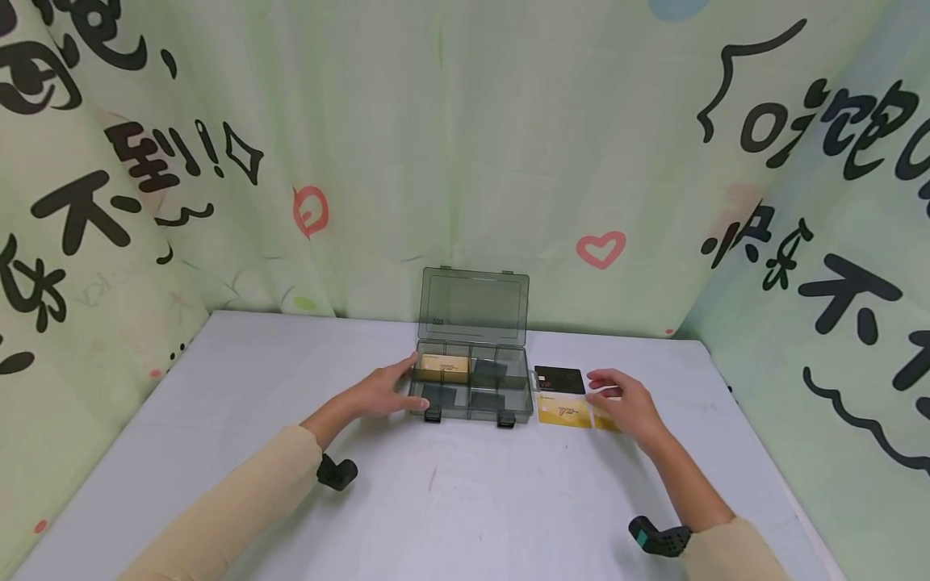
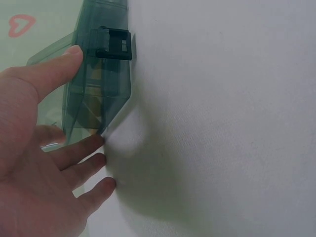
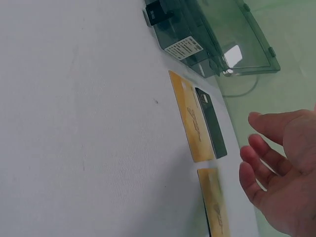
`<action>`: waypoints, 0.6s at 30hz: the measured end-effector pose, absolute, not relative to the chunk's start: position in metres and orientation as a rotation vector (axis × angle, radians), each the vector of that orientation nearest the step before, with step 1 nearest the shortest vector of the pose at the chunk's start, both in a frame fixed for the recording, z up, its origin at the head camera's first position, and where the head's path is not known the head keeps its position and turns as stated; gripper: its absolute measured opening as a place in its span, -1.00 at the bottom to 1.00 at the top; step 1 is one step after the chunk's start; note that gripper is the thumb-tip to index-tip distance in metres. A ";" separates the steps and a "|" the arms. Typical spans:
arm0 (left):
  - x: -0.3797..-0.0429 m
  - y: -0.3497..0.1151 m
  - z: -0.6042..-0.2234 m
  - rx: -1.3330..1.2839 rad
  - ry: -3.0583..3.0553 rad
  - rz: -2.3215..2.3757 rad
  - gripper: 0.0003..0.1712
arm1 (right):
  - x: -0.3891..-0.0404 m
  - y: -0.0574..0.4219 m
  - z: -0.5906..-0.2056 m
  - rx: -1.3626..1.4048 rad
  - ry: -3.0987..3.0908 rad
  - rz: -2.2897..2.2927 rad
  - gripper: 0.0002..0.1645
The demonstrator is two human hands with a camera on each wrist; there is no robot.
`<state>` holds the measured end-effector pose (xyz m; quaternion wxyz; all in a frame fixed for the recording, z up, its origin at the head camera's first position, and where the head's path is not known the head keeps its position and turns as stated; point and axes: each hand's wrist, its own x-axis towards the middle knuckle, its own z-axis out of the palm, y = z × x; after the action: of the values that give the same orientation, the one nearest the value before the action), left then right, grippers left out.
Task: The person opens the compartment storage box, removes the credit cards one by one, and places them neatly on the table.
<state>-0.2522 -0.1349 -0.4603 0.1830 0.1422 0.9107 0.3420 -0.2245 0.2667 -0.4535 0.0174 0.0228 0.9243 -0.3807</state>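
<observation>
Smoky box (image 1: pixel 471 387) — lid up, 2 gold cards (image 1: pixel 565 412)

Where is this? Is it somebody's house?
Probably not a house. It looks like a little filming booth: a pale table fenced in by green curtains with cartoon writing and hearts. On it sit a clear box and some cards, with two hands beside them.
</observation>
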 end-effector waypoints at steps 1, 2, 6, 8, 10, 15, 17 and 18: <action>-0.252 -0.135 -0.460 0.400 2.570 0.964 0.07 | -0.225 0.265 -0.454 0.067 2.870 -1.187 -0.49; -0.252 -0.135 -0.460 0.398 2.571 0.964 0.07 | -0.226 0.263 -0.454 0.067 2.866 -1.195 -0.49; -0.251 -0.135 -0.460 0.391 2.570 0.962 0.07 | -0.229 0.256 -0.454 0.044 2.857 -1.219 -0.50; -0.251 -0.134 -0.459 0.392 2.568 0.960 0.08 | -0.231 0.253 -0.454 0.030 2.852 -1.227 -0.51; -0.251 -0.134 -0.459 0.390 2.566 0.956 0.08 | -0.233 0.249 -0.454 0.015 2.847 -1.241 -0.51; -0.252 -0.134 -0.459 0.397 2.573 0.941 0.07 | -0.236 0.239 -0.450 -0.017 2.835 -1.275 -0.53; -0.252 -0.134 -0.459 0.399 2.573 0.940 0.07 | -0.237 0.235 -0.449 -0.030 2.830 -1.277 -0.54; -0.252 -0.134 -0.459 0.401 2.575 0.940 0.07 | -0.238 0.233 -0.449 -0.033 2.831 -1.272 -0.55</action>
<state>-0.2521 -0.1342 -0.4595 0.1845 0.1422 0.9135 0.3336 -0.2378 0.2328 -0.4490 0.0190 -0.0108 0.9119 -0.4099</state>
